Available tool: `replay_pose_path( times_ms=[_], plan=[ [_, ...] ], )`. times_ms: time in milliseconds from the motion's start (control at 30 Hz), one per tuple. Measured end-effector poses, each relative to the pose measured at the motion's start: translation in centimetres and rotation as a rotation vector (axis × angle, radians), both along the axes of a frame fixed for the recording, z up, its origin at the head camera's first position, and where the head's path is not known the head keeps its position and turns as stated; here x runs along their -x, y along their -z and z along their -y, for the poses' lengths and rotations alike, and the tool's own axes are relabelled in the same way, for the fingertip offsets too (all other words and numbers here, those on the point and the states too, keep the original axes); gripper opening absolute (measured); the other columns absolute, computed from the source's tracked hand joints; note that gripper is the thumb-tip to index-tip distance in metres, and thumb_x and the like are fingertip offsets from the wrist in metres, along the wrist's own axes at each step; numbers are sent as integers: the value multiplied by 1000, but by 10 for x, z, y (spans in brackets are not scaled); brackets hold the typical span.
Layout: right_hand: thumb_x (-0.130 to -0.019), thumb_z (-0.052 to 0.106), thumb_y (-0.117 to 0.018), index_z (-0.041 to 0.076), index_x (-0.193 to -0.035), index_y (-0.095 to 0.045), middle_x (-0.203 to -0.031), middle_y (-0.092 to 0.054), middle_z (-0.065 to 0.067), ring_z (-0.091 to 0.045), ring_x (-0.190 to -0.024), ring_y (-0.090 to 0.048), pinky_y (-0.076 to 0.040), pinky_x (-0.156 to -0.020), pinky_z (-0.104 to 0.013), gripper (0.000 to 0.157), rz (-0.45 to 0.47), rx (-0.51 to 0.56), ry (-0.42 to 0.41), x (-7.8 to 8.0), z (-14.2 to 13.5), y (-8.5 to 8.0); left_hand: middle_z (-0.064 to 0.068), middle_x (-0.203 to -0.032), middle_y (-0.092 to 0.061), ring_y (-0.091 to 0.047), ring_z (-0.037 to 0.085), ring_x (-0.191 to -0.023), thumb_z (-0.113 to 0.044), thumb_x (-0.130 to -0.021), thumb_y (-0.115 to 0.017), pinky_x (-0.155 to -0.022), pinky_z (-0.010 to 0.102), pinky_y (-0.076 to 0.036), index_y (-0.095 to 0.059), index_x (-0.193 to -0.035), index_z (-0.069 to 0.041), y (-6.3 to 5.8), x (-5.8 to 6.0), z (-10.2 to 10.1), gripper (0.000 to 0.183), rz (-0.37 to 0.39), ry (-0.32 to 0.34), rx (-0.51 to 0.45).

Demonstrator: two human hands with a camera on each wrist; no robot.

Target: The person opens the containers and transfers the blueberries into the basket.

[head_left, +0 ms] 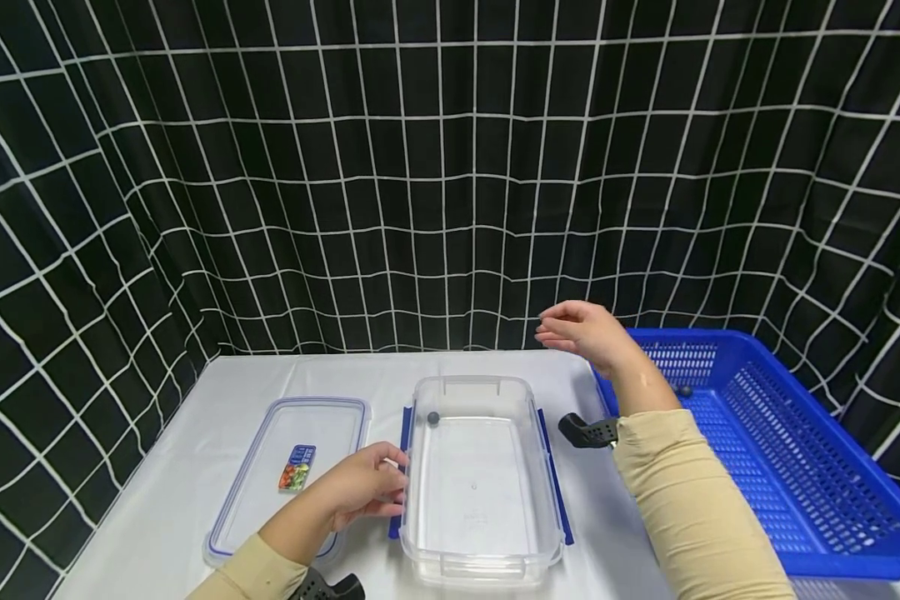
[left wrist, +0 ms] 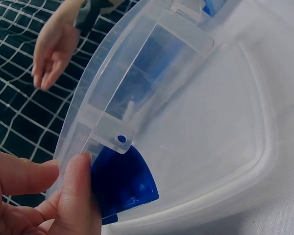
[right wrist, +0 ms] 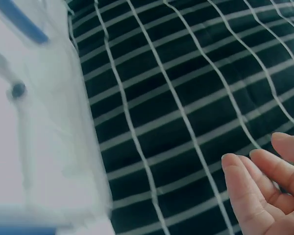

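Observation:
A clear plastic food container point(head_left: 472, 554) with blue side latches point(head_left: 556, 479) stands uncovered on the white table. A small dark grey ball point(head_left: 433, 417) lies inside, near its far left corner. My left hand point(head_left: 371, 485) touches the container's left side, its fingertips at the rim and beside a blue latch flap point(left wrist: 125, 181). Raised beyond the container's far right corner, my right hand point(head_left: 581, 333) has loosely bent fingers and nothing between them. Its fingertips point(right wrist: 230, 159) stand apart from the thumb in the right wrist view.
On the left lies the container's clear lid point(head_left: 270, 442), with a colourful label point(head_left: 297, 468) on it. A blue perforated basket point(head_left: 832, 467) stands at the right, another dark ball point(head_left: 685, 390) inside near its far end. Black curtains point(head_left: 450, 167) with white grid lines surround the table point(head_left: 157, 500).

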State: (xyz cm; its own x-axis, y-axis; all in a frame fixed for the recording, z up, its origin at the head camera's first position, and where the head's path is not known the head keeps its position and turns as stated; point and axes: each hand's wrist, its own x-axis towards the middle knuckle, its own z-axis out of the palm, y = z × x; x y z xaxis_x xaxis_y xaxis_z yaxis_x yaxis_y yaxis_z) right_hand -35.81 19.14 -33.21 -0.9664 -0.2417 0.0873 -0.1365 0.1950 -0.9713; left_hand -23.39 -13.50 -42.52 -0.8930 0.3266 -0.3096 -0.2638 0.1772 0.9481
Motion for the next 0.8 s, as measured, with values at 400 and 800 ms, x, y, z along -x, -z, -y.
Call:
replay_pose_path(
  times_ms=[400,800],
  plan=[
    [-91,6,-52,-11,-105,-54,-94,-60,-19,-19,-82,-64,-55,-82,-32,22,58,44,-34,-2,96,33,8,-82,-52,-57,16,-73,0,-85,-56,-69,29,-59,-43,-114,3,3,4,3,32,2,11,-12],
    [-88,5,-55,-9,-96,-60,-87,-64,-17,-18,-72,-65,-58,-71,-28,17,157,-80,22,-6,145,62,8,-82,-53,-57,16,-72,0,-85,-56,-69,30,-59,-45,-111,0,0,2,4,27,16,20,-4]
  ],
)
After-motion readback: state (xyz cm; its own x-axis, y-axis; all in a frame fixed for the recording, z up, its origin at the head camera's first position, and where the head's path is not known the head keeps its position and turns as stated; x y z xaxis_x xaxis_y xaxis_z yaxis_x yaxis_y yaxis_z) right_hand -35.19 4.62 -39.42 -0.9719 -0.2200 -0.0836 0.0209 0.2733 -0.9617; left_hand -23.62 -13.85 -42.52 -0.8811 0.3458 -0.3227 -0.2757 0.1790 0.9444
